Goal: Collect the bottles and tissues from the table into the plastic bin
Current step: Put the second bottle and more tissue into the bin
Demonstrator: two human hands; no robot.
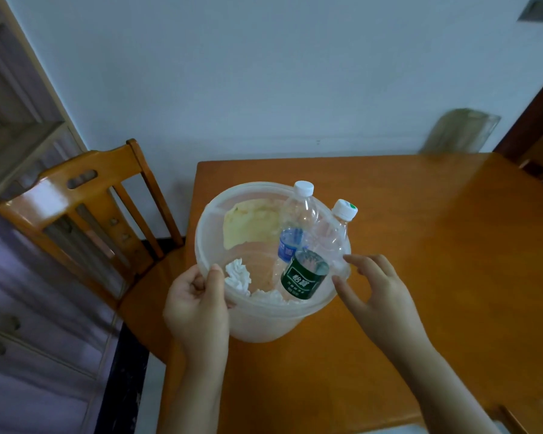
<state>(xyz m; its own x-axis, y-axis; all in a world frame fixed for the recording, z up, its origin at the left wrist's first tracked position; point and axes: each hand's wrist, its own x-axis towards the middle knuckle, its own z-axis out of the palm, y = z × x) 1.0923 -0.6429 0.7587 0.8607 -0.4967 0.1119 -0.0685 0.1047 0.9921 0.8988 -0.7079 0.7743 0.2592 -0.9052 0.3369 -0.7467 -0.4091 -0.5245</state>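
A translucent plastic bin [207, 227] stands on the left part of the wooden table [420, 245]. Inside it lean two clear bottles: one with a blue label [290, 242] and one with a green label [308, 274], both capped and poking above the rim. Crumpled white tissues [239, 275] lie at the bin's near side, and a yellowish sheet [251, 227] rests against its far wall. My left hand [198, 305] grips the bin's near-left rim, thumb inside. My right hand [373, 289] hovers with fingers spread just beside the near-right rim.
A wooden chair [88, 208] stands at the table's left edge, its seat under the bin's side. Drawers [29, 339] line the left wall. Another chair's corner [539, 164] shows at far right. A white wall runs behind the table.
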